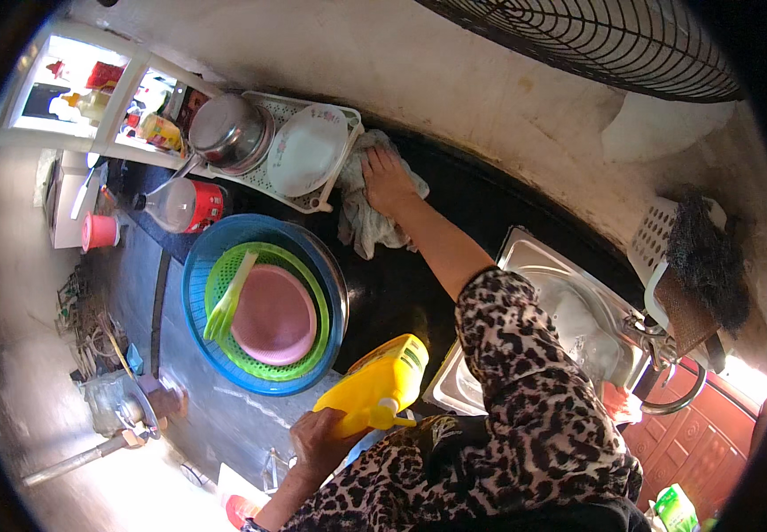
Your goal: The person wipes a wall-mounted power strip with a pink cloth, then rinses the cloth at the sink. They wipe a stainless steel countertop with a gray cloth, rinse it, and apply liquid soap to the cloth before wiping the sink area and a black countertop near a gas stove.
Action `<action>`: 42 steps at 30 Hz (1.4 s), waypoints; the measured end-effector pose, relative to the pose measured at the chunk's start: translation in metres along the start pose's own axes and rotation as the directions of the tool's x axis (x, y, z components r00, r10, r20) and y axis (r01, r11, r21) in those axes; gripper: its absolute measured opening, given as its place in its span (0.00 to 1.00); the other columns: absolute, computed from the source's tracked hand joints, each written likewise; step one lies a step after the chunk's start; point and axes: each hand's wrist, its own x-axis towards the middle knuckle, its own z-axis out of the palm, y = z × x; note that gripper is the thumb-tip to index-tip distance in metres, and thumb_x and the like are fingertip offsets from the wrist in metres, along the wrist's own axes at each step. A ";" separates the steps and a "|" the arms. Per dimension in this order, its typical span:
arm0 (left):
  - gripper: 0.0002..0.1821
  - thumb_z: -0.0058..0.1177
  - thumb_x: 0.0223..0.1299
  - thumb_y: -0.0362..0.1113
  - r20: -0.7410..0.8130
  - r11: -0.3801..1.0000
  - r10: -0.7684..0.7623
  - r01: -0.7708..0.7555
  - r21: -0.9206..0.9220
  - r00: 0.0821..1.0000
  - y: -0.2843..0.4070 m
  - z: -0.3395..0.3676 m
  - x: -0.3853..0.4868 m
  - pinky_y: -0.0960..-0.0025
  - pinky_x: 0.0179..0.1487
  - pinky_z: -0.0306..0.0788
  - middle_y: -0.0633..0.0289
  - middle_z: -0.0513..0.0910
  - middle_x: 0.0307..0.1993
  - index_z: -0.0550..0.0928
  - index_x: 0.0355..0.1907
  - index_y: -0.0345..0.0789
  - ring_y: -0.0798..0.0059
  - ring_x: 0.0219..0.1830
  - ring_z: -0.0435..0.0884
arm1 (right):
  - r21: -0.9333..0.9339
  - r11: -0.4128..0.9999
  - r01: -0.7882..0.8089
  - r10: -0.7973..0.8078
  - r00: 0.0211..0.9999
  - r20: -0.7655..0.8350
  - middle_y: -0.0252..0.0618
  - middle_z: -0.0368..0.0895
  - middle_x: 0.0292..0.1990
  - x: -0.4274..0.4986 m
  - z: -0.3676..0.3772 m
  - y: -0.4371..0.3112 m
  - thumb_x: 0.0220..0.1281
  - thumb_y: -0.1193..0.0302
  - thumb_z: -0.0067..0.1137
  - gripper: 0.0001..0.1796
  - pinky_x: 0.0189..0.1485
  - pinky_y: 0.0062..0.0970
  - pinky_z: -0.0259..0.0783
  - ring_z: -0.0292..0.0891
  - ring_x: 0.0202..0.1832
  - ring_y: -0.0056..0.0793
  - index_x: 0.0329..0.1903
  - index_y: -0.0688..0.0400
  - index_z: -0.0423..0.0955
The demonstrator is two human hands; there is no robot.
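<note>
My right hand (388, 181) presses on a crumpled grey cloth (363, 223), against the black countertop (390, 292) beside a dish rack. My left hand (320, 442) grips a yellow plastic pump bottle (376, 379) by its lower body; the bottle is tilted, its pump head towards my body. Just beyond the bottle sits a blue basin (200, 332) with a green colander (322, 326) nested in it. Inside the colander lies a pink basin (273, 316), and a pale green brush-like utensil (232, 296) rests across the colander's rim.
The white dish rack (303, 203) holds a steel pot (227, 133) and a floral plate (310, 149). A plastic bottle with a red label (187, 205) stands near it. To the right are a steel sink (523, 243) with a faucet (652, 346) and a wall caddy (652, 233). A fan (596, 40) hangs above.
</note>
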 end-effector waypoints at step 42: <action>0.21 0.70 0.51 0.51 0.223 0.993 0.113 -0.105 -0.049 0.968 -0.004 -0.009 0.005 0.65 0.32 0.76 0.60 0.83 0.24 0.77 0.29 0.37 0.64 0.26 0.84 | -0.194 0.883 -0.427 0.412 0.904 -0.115 0.46 0.65 0.68 -0.286 0.017 0.170 0.73 0.62 0.42 0.24 0.69 0.43 0.62 0.60 0.71 0.41 0.68 0.56 0.65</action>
